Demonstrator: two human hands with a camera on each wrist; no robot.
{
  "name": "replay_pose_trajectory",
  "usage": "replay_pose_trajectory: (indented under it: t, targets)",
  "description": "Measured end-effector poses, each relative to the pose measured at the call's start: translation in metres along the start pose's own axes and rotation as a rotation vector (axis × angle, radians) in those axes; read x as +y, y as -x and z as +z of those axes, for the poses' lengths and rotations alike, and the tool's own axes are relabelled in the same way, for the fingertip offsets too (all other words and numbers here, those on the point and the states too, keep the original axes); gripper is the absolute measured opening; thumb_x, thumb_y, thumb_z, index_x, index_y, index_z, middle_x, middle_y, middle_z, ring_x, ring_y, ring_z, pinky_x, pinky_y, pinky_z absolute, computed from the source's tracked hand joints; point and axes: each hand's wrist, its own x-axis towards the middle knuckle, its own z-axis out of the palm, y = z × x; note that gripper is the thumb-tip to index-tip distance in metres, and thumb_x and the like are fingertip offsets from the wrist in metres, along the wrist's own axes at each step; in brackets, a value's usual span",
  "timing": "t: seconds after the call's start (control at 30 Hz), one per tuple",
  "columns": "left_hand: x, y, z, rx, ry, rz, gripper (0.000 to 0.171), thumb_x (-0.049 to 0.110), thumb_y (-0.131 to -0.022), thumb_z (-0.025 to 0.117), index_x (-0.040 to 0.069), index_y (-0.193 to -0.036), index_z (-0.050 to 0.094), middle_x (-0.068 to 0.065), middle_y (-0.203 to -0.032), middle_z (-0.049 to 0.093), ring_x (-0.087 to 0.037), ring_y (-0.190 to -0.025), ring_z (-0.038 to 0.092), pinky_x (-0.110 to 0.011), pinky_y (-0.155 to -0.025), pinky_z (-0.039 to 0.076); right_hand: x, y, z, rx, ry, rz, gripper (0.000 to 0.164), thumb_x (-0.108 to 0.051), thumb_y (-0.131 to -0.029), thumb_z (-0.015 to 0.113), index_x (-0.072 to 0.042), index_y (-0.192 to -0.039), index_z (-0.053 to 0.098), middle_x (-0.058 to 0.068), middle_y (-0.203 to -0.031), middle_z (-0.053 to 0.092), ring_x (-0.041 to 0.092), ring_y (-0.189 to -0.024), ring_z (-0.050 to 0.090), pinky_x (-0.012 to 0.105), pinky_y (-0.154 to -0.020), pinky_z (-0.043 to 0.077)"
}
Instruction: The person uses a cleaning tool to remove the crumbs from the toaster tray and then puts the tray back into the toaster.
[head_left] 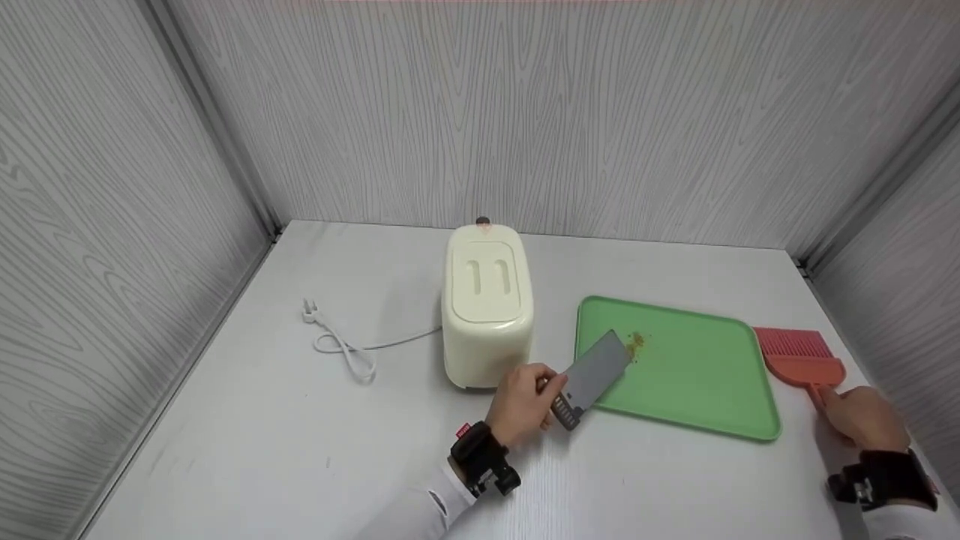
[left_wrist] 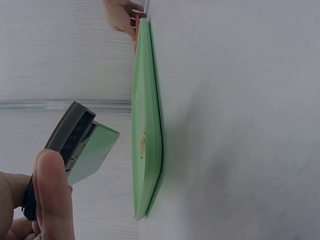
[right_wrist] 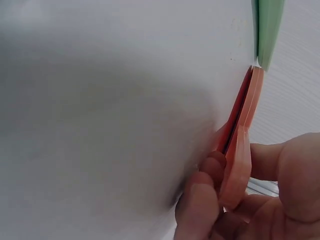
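My left hand [head_left: 523, 405] pinches the dark handle of a flat metal crumb tray [head_left: 598, 367]. The crumb tray is tilted over the left part of a green serving tray [head_left: 694, 367], its far end beside a small patch of brown crumbs [head_left: 636, 345]. In the left wrist view, thumb and fingers clasp the dark curved handle [left_wrist: 70, 130], with the shiny plate angled above the serving tray. At the far right, my right hand [head_left: 866, 420] grips the handle of an orange-red brush [head_left: 806, 367], whose ribbed red end lies close by the serving tray's right edge.
A cream toaster [head_left: 487, 307] with its lid on stands left of the serving tray, close to my left hand. Its white cord and plug [head_left: 311, 311] lie on the white table [head_left: 247, 435]. Grey wood-grain panels [head_left: 450, 112] enclose the back and sides.
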Motion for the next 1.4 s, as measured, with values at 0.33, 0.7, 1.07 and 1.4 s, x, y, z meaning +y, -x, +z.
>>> replay_pose_trajectory:
  t: [0.33, 0.7, 1.07, 1.4]
  targets:
    - [0.000, 0.001, 0.000, 0.001, -0.011, -0.018, 0.021, 0.027, -0.093, 0.058, 0.008, -0.090, 0.066, 0.000, -0.061, 0.061, -0.012, -0.040, 0.056, -0.030, -0.037, 0.049, -0.001, 0.002, 0.004, 0.064, 0.005, 0.022, 0.056, -0.048, -0.094, 0.038, -0.010, -0.056, 0.052, 0.002, -0.050, 0.049, 0.018, -0.048, 0.048, 0.027, -0.042, 0.034]
    - [-0.002, 0.001, 0.000, -0.007, -0.011, -0.016, 0.021, 0.029, -0.093, 0.058, 0.010, -0.090, 0.066, 0.001, -0.061, 0.062, -0.011, -0.040, 0.056, -0.028, -0.037, 0.049, 0.002, 0.004, 0.007, 0.087, -0.039, 0.041, 0.050, -0.044, -0.092, 0.044, -0.003, -0.070, 0.062, 0.005, -0.057, 0.055, 0.020, -0.052, 0.049, 0.030, -0.043, 0.037]
    - [0.000, 0.002, 0.000, 0.013, 0.022, -0.005, 0.021, 0.028, -0.092, 0.059, 0.008, -0.089, 0.066, -0.002, -0.061, 0.062, -0.012, -0.039, 0.056, -0.029, -0.036, 0.049, -0.033, 0.029, 0.009, 0.258, -0.138, -0.123, 0.060, -0.050, -0.093, 0.043, 0.006, -0.111, 0.054, 0.015, -0.077, 0.063, 0.022, -0.059, 0.056, 0.031, -0.044, 0.039]
    - [0.001, 0.002, 0.000, 0.015, 0.025, 0.020, 0.019, 0.024, -0.092, 0.060, 0.006, -0.090, 0.066, -0.006, -0.061, 0.062, -0.012, -0.037, 0.055, -0.029, -0.035, 0.049, -0.076, 0.043, 0.037, 0.358, -0.307, -0.306, 0.041, -0.041, -0.093, 0.054, -0.002, -0.101, 0.064, 0.019, -0.080, 0.063, 0.024, -0.055, 0.061, 0.030, -0.041, 0.046]
